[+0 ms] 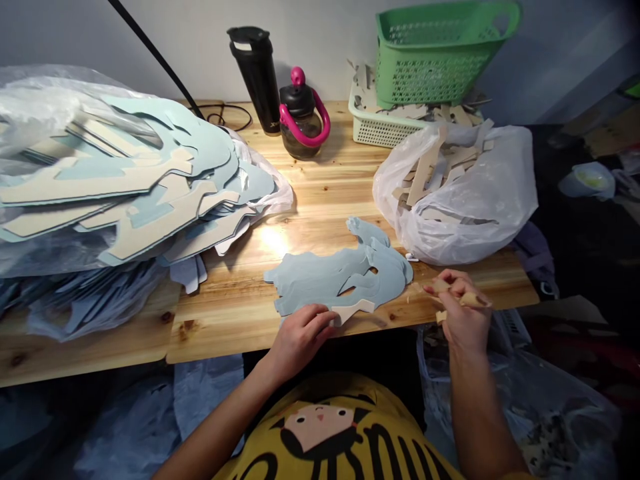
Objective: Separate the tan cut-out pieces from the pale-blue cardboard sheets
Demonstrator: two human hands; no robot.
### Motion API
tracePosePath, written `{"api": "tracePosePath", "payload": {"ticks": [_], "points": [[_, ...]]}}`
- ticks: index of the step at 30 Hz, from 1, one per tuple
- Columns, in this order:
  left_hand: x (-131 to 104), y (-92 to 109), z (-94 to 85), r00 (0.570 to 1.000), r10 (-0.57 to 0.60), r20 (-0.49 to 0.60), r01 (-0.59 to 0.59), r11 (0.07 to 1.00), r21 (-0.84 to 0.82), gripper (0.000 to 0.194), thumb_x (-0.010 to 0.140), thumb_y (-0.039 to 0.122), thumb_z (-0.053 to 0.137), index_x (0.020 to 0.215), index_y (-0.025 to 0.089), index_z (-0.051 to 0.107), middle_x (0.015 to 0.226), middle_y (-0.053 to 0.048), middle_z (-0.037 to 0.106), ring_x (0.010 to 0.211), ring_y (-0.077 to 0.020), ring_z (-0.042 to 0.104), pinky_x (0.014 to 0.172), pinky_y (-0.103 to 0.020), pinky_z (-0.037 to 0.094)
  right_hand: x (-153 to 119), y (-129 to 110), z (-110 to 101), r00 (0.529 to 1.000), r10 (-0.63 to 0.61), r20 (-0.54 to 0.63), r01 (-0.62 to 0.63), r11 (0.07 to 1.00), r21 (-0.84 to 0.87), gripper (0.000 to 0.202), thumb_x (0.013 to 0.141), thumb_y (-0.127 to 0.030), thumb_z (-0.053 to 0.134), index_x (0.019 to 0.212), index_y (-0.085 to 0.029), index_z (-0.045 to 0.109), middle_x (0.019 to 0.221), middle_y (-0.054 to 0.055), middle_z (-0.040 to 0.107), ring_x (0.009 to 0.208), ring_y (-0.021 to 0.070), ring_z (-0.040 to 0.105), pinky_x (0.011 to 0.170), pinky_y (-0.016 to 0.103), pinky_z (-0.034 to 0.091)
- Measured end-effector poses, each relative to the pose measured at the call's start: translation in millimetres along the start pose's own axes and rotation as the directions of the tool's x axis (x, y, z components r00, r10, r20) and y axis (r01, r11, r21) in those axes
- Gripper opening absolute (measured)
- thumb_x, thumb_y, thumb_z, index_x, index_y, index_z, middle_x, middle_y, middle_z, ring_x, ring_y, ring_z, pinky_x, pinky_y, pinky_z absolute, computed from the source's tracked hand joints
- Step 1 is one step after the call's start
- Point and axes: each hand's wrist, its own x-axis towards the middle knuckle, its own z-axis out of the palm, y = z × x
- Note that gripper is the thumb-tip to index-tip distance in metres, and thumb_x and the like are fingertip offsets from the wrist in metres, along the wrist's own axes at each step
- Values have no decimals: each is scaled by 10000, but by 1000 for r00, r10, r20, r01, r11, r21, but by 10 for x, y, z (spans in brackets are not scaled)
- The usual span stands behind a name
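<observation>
A light blue flat cut-out piece [325, 277] with wavy edges and narrow slots lies near the table's front edge. A pale beige strip [354, 309] shows along its near side. My left hand [305, 337] has its curled fingers closed on the left end of that strip; the thumb is mostly hidden. To the right, just over the table's edge, my right hand [466, 310] is closed around several small beige scraps [473, 300]. Their exact shapes are partly covered by the fingers. A few tiny shreds lie on the wood beside this hand.
Layered blue and beige cut-outs [165, 180] in plastic fill the left side. A white bag of scraps [455, 193] stands right, before a green basket [425, 67] on a pale basket [380, 132]. Behind are a black tumbler [255, 80] and a pink-handled bottle [301, 120].
</observation>
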Motion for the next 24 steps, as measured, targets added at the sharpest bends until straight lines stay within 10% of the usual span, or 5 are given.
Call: {"api": "tracePosePath", "payload": {"ticks": [3,10,24], "points": [[-2,-3,2,1000,0,-1,0,1000,-19,169,917,161,557,1073,170,621,1001,-79,635,864,-138,606,723,-239,507,-55,31,8,997,76,-27,-72,990,122,211,673,-134,558,648,-162,351,650,-11,497,553,87,446,498,193,369],[-15,-18,20,1000,1,22,0,1000,-19,212,919,166,561,1122,184,620,1027,-77,628,884,-136,605,746,-244,515,-328,-130,304,844,127,520,-3,973,-232,201,841,-344,603,826,-148,641,594,-8,506,521,77,449,507,191,320],[16,-11,-13,999,42,27,-41,999,-21,208,932,160,546,1123,185,621,1012,-65,635,858,-126,583,736,-245,488,-387,-80,492,836,249,488,9,885,-466,335,843,-489,616,835,-159,673,729,19,649,616,95,557,594,187,395]]}}
